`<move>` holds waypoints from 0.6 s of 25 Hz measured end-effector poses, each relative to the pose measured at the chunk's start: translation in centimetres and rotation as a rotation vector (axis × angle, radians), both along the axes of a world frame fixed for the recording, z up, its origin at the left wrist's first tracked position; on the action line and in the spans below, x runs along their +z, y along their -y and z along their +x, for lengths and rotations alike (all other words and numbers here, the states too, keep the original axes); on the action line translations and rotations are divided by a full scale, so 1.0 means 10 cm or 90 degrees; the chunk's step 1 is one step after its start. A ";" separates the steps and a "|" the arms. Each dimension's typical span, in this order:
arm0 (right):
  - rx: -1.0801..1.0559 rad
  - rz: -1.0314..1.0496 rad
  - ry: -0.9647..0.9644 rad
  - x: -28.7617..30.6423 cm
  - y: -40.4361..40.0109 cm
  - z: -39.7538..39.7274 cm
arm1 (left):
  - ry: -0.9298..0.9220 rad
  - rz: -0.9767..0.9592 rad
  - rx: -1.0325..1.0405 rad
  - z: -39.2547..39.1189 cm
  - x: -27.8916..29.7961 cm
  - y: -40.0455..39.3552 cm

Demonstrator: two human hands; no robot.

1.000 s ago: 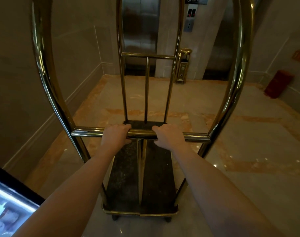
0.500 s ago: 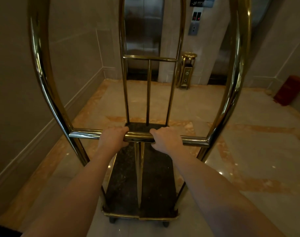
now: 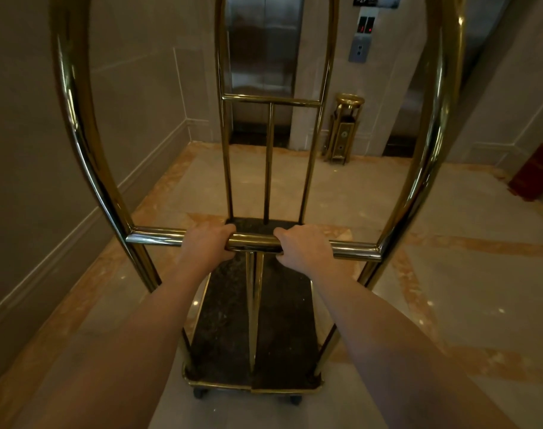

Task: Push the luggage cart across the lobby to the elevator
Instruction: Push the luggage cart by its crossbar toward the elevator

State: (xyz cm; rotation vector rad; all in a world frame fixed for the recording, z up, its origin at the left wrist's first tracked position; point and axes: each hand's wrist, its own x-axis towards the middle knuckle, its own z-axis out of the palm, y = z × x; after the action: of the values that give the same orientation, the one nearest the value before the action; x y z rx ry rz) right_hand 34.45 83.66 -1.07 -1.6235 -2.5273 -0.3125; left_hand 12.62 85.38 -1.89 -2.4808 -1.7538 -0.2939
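Both hands are gripping the cart's point(image 3: 251, 320) near crossbar point(image 3: 158, 237): the left hand point(image 3: 208, 243) is wrapping the bar just left of centre, the right hand point(image 3: 304, 246) just right of centre, fingers curled over the top and arms reaching nearly straight. The cart is standing on the marble floor point(image 3: 449, 305) directly in front of the person, its dark deck carrying no luggage, its brass arches framing the view. The far end is pointing toward the closed steel elevator door point(image 3: 264, 57) at the far wall; a stretch of open floor is lying between them.

The push seems to be in its final stretch, and doing it well looks like a matter of steering. The hands are sitting close together, which gives little leverage for turning; sliding them somewhat wider along the bar would probably steady the heading. Keeping even pressure through both palms should hold the deck square to the door.

The left wall point(image 3: 47, 150) is running close beside the cart, so any drift left risks scraping the arch. On the right, the brass ash bin point(image 3: 344, 131) is standing by the pillar between the two doors, below the call panel point(image 3: 360, 49); stopping short of the door should leave room to reach that panel. The floor looks polished, so slowing gradually is likely safer than braking hard.
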 end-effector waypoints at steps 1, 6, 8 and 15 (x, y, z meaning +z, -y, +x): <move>-0.005 -0.005 0.003 0.01 -0.11 0.03 | 0.001 -0.002 -0.002 0.03 0.00 -0.11; -0.008 -0.014 -0.013 0.06 -0.66 0.17 | -0.016 -0.018 -0.015 0.16 0.02 -0.71; -0.017 -0.015 -0.013 0.06 -0.91 0.20 | -0.021 -0.034 -0.019 0.21 0.04 -0.97; -0.059 -0.021 0.000 0.02 -1.84 0.34 | -0.031 -0.038 -0.014 0.39 0.06 -1.83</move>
State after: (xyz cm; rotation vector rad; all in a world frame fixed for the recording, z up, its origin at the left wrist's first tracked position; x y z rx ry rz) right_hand 37.80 102.04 -0.90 -1.7566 -2.4743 -0.2807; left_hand 16.53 103.64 -1.27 -2.5262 -1.7431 -0.1837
